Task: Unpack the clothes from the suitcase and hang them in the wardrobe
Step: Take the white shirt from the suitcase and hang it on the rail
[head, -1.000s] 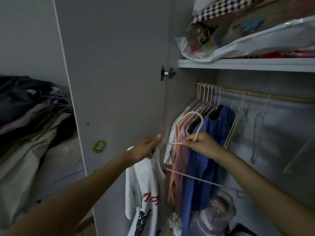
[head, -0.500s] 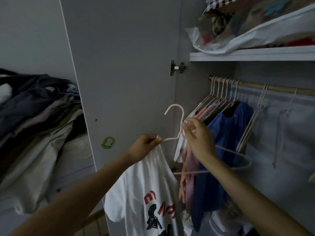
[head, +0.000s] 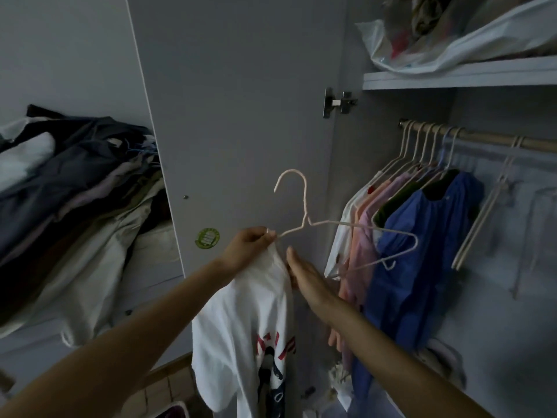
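White T-shirt (head: pixel 241 321) hangs in front of the open wardrobe door (head: pixel 241 101), bunched at its top in the left hand (head: pixel 248 247) and falling loose below. Its front carries red lettering above a dark cartoon-like figure; the folds hide most of the letters, so the word cannot be read. The left hand pinches the shirt's top edge together with the left end of a pale wire hanger (head: pixel 340 227), whose hook stands upright above the hands while its far shoulder reaches toward the hanging clothes. The right hand (head: pixel 304 274) lies just beside the shirt with fingers straight and together, holding nothing; whether it touches the cloth cannot be told.

A round green sticker (head: pixel 207 238) sits on the door, its print too small to read. Inside the wardrobe, a wooden rail (head: pixel 488 140) carries several pale hangers with a white, pink, dark green and blue garment (head: pixel 422 251) side by side, and a few bare hangers further right. A shelf (head: pixel 458 78) above the rail holds a white plastic bag (head: pixel 437 40) stuffed with fabric. Left of the door lies a pile of dark and beige clothes (head: pixel 75 191).
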